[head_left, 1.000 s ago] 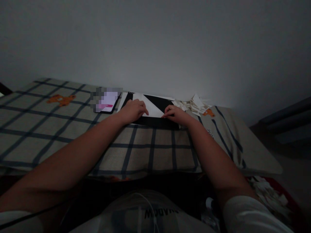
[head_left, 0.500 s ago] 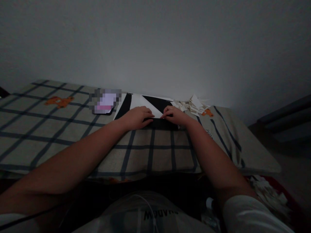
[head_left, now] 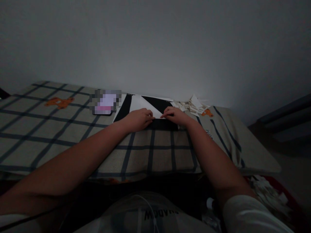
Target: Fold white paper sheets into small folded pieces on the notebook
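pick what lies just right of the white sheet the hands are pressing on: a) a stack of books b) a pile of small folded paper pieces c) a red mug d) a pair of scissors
b: a pile of small folded paper pieces lies on the checked cloth just right of the white sheet, beyond the right hand; the left hand also rests on the sheet.

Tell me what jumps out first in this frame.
Both hands meet at the table's far middle: the left hand and right hand press a white paper onto a black board. A heap of folded paper bits lies just right of it by the wall, and a blurred phone lies left.
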`<state>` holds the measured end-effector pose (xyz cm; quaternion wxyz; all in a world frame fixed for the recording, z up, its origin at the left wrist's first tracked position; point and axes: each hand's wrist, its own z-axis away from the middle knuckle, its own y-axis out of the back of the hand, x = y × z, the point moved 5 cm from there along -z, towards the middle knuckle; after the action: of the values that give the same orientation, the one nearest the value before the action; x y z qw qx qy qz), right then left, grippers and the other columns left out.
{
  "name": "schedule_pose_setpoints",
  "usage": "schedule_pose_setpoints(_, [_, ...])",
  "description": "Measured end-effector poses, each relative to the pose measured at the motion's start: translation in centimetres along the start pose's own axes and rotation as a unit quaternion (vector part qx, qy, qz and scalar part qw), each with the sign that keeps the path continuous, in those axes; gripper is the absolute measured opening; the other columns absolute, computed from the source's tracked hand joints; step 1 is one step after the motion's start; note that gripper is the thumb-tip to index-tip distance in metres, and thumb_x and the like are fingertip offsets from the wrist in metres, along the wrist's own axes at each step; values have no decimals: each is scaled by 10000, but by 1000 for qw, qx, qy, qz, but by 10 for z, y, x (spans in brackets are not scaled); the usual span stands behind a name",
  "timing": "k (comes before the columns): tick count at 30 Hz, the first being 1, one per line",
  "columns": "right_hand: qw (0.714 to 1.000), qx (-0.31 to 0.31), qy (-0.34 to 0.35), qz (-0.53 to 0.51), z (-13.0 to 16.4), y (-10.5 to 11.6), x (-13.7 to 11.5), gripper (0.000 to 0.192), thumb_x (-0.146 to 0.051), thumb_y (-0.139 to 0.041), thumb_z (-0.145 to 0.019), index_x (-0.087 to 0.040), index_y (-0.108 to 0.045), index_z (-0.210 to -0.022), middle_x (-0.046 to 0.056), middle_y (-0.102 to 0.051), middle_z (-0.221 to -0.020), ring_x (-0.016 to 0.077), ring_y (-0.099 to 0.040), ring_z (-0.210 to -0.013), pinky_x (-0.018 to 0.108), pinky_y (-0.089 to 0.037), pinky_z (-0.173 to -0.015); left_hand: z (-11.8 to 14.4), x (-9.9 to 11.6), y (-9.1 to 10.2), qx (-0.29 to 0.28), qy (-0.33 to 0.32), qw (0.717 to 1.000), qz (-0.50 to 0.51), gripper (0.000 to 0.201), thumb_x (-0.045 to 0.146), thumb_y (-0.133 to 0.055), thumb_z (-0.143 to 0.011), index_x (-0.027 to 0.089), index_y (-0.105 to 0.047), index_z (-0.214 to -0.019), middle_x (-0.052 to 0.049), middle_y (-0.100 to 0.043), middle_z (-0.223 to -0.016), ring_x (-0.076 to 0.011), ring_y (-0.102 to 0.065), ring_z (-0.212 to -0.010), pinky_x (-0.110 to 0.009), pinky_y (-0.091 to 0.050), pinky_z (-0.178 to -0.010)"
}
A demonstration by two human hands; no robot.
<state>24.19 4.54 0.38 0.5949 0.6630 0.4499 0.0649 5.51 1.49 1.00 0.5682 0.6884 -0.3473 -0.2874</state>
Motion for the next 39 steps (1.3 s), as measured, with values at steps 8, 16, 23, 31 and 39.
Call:
schedule_pose_setpoints(8, [1000,-4,-16,-8,4,8,12,263,-115,-507,-794,-205,-754,-796,35,-687,-855,153,-613,-828,284,-451,-772,-1,11,2,-9,16,998,-55,383,419,-383,-971,191,-638,-1144,-79,-627,-1068,-224,-550,-985,-318,-426,-782])
schedule_pose_setpoints(16, [997,-34,-65,8,5,8,8,279,-98,-480,-772,-183,-746,-771,39,-672,-840,151,-597,-822,275,-439,-778,-2,12,-1,-10,9,997,-74,455,485,-332,-981,248,-602,-1261,-76,-601,-1099,-228,-524,-982,-315,-385,-727])
schedule_pose_setpoints(23, [993,-44,-102,27,6,8,9,275,-102,-478,-768,-169,-744,-772,47,-679,-842,154,-596,-810,268,-434,-755,-2,10,-2,-6,7,998,-69,456,488,-335,-981,251,-608,-1258,-73,-601,-1078,-224,-520,-983,-310,-378,-727])
schedule_pose_setpoints(31, [991,-20,-124,44,3,7,4,261,-98,-494,-786,-159,-745,-820,56,-695,-853,155,-606,-798,263,-446,-745,-1,13,1,-14,17,997,-76,447,481,-351,-976,254,-598,-1272,-77,-594,-1098,-226,-520,-991,-306,-376,-700])
schedule_pose_setpoints(39, [990,-9,-33,140,3,4,-11,259,-122,-522,-806,-175,-756,-903,74,-687,-932,181,-599,-889,310,-454,-827,0,12,-1,-13,19,998,-66,434,472,-365,-974,270,-595,-1281,-75,-590,-1094,-223,-518,-981,-305,-381,-701])
